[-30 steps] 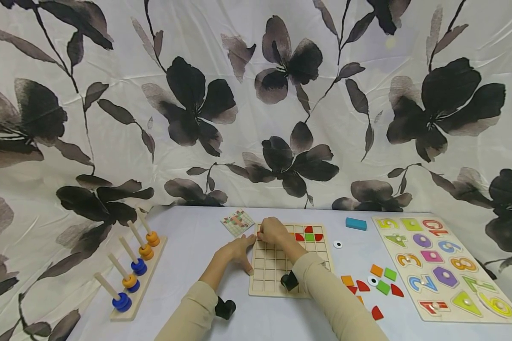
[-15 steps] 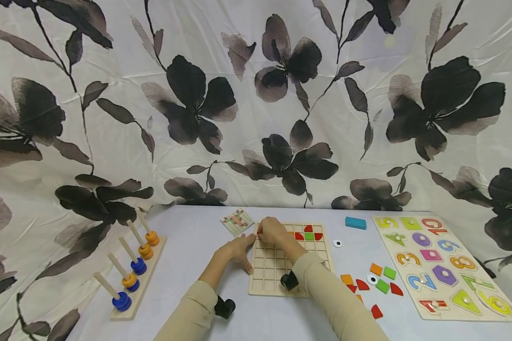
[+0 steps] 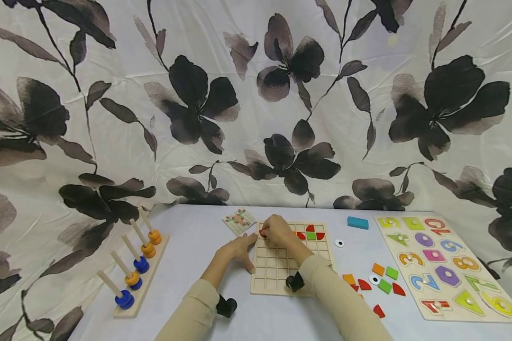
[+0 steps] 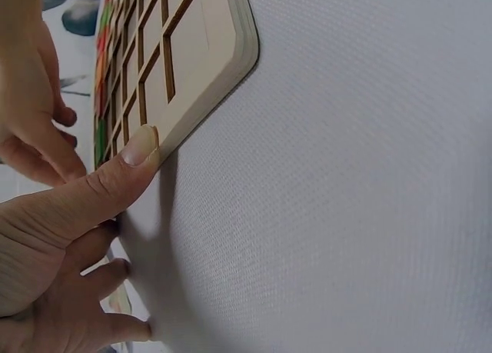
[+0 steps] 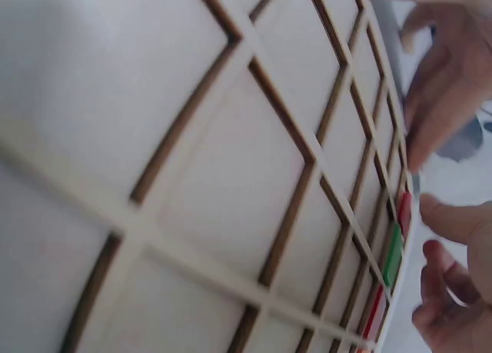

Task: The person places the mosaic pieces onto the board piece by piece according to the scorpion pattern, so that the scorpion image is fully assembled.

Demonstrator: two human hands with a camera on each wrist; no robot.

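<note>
"Grid board (image 3: 270, 272) on the white tablecloth (image 3: 196, 237), between the hands. What's in its compartments?"

"One red piece (image 3: 262, 233) sits at the left end of the second row from the far edge. Farther right, that row holds an orange piece (image 3: 294, 233), then red, green and red, with another red quarter (image 3: 310, 228) above the green. The right hand (image 3: 279, 232) hides some squares."

"And the fingers?"

"On that hand they're loosely bent and look released, thumb apart from them, right by the red piece; I can't tell whether they touch it. The left hand (image 3: 240, 249) is spread, its thumb against the board's edge."

"Other holders?"

"Blue and orange rings sit on the five-peg stand (image 3: 142, 289)."

"Any writing?"

"Numerals on the number puzzle (image 3: 447, 293): 1 to 5 run up its left side; 7, 8 and 10 show on the right. Any lettering on the pattern card (image 3: 239, 221) is too small to read."
</note>
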